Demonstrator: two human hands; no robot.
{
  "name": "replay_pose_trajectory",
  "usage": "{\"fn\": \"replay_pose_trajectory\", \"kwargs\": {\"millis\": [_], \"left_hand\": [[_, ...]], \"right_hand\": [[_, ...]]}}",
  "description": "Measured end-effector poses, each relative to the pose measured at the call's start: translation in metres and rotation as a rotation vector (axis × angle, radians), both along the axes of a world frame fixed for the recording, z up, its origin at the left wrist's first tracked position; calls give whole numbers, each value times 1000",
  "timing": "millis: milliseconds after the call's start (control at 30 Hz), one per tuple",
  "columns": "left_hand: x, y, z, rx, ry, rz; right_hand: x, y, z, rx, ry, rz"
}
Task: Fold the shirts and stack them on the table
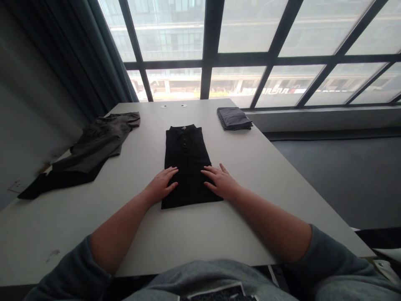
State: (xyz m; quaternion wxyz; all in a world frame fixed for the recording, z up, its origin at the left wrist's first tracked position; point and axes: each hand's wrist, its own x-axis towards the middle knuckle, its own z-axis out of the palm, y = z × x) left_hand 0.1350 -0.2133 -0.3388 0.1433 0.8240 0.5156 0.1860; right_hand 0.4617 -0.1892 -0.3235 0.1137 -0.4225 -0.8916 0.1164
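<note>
A black polo shirt lies in a long, narrow folded shape on the white table, its collar and buttons facing up at the far end. My left hand rests on its left edge, with fingers stretched over the cloth. On the opposite edge lies my right hand, fingers spread and flat on the fabric. Neither hand grips the shirt. The parts of the cloth under my fingers are hidden.
Unfolded dark shirts lie in a loose heap along the left side of the white table. Near the far right edge sits a stack of folded grey and striped clothes. Large windows stand behind the table, beside a dark curtain.
</note>
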Motion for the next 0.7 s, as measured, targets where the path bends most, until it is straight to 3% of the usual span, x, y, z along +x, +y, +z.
{"fn": "replay_pose_trajectory", "kwargs": {"millis": [400, 567, 700], "left_hand": [[9, -19, -4, -35, 214, -45], [10, -51, -9, -29, 185, -86], [0, -45, -14, 42, 42, -11]], "right_hand": [[2, -29, 2, 18, -204, -5], [9, -64, -3, 43, -141, 10], [17, -49, -7, -12, 28, -50]]}}
